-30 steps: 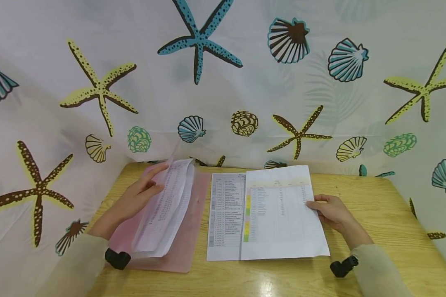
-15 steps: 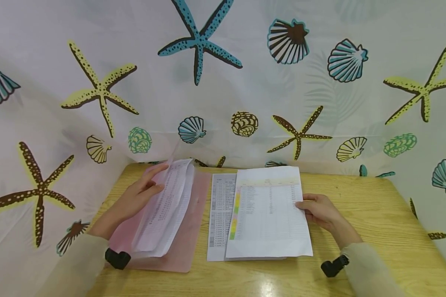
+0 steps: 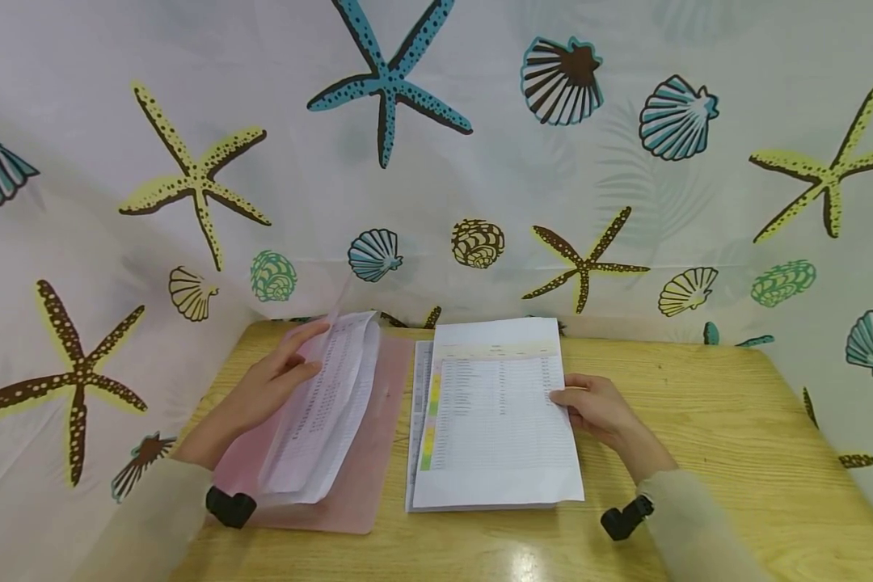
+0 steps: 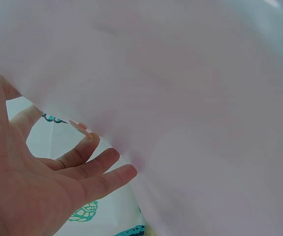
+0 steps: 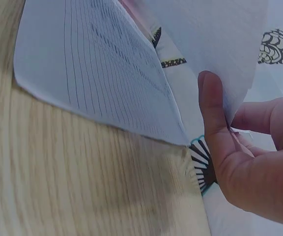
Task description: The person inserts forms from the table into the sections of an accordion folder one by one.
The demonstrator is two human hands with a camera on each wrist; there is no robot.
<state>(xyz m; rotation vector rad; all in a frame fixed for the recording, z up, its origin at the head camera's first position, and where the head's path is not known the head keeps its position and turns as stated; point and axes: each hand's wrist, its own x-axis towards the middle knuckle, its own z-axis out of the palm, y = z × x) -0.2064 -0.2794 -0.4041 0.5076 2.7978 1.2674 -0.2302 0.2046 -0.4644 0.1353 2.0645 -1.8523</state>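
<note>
A translucent pink folder [image 3: 388, 404] lies at the left of the wooden table, its near leaf raised with several printed sheets [image 3: 349, 380] standing inside. My left hand [image 3: 265, 388] holds the raised pink cover by its edge; in the left wrist view the cover [image 4: 195, 123] fills most of the picture and hides part of the fingers. My right hand [image 3: 604, 412] pinches the right edge of a printed sheet [image 3: 502, 404] with coloured blocks down its left side. In the right wrist view the thumb [image 5: 212, 93] presses one face of that sheet. It overlaps a grey-striped paper [image 3: 416, 453] beneath.
Below the held sheet in the right wrist view, a lined page [image 5: 97, 73] lies on the table [image 5: 82, 172]. A white curtain [image 3: 436, 202] printed with starfish and shells encloses the back and both sides. Each wrist wears a black camera [image 3: 231, 508].
My right hand has moved left with the held sheet, which now covers nearly all of the grey-striped paper. The left hand and the pink folder have stayed in place.
</note>
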